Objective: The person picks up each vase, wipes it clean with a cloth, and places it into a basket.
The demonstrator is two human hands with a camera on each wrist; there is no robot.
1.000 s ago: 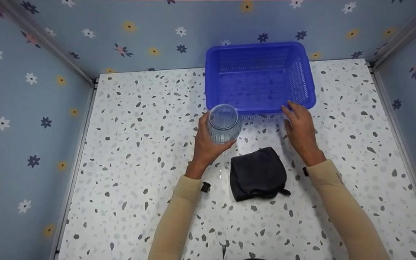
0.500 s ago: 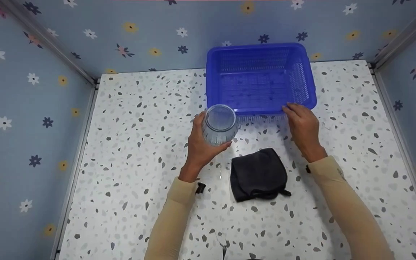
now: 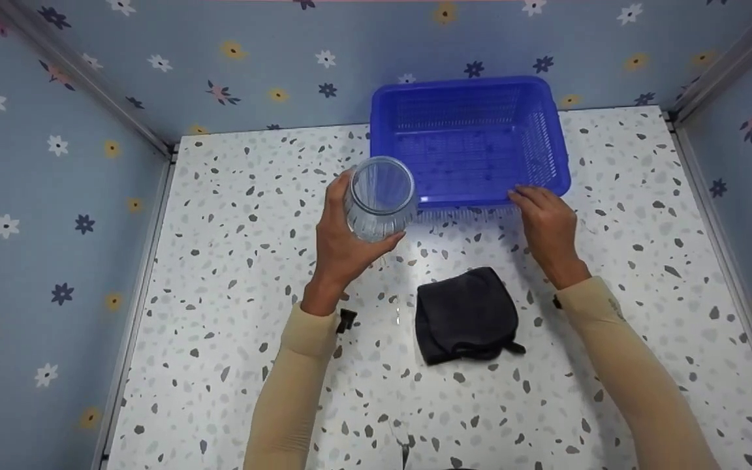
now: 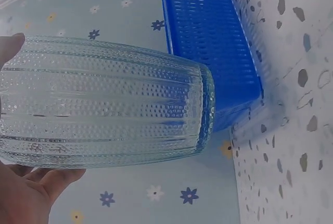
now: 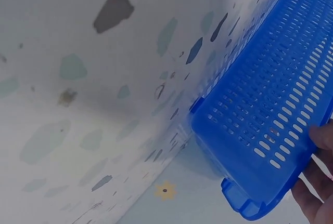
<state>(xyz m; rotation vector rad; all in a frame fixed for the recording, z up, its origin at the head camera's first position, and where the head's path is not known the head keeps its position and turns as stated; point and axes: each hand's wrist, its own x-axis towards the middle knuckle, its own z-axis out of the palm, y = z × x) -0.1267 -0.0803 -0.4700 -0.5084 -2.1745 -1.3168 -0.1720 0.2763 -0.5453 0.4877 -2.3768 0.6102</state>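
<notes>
A clear, ribbed glass jar (image 3: 381,202) is held in my left hand (image 3: 340,245), its round mouth facing up toward the head camera. The left wrist view shows the jar's dimpled wall (image 4: 104,102) with the thumb and fingers around its far end, clear of the tabletop. My right hand (image 3: 549,228) pinches the near rim of the blue plastic basket (image 3: 461,201), toward its right corner. In the right wrist view, the thumb and fingers (image 5: 307,195) lie on either side of the slotted basket wall (image 5: 250,120). Nothing shows inside the basket.
A folded dark cloth pouch (image 3: 467,316) lies on the speckled white table (image 3: 232,326), between the forearms. Flower-patterned panels (image 3: 284,59) enclose the back and both sides; the basket stands close to the back one.
My left hand has moved up and to the left, carrying the glass jar. My right hand's fingers have closed on the basket rim. Basket and pouch stay in place.
</notes>
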